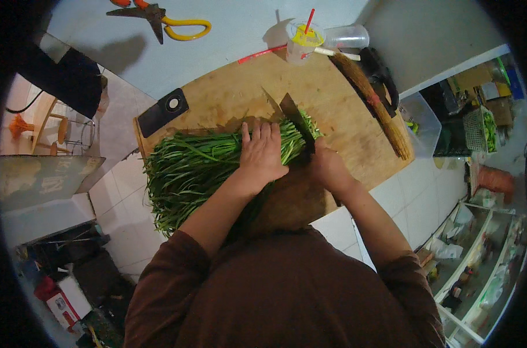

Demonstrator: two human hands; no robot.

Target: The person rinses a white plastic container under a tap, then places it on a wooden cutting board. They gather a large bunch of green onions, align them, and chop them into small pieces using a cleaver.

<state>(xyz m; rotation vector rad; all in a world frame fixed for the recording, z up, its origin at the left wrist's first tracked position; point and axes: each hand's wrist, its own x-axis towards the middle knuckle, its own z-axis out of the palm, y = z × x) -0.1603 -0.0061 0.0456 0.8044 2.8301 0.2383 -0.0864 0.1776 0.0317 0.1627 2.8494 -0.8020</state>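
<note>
A large bundle of long green leafy stalks, probably garlic chives [194, 169], lies across a wooden board [246, 95]. My left hand [261, 150] presses flat on top of the bundle near its pale stem end, fingers pointing away from me. In my right hand [331, 167] is the handle of a cleaver [297, 117]. Its dark blade stands on edge across the stems, just right of my left hand. Cut stem ends [310, 124] show on the blade's far side. My right fingers hide most of the handle.
A plastic cup with a red straw [297, 48] stands at the board's far edge, beside a clear cup lying down [348, 36]. A straw brush [372, 102] lies along the right edge. A black device [163, 113] rests at the left corner. Yellow-handled scissors [159, 19] hang on the wall.
</note>
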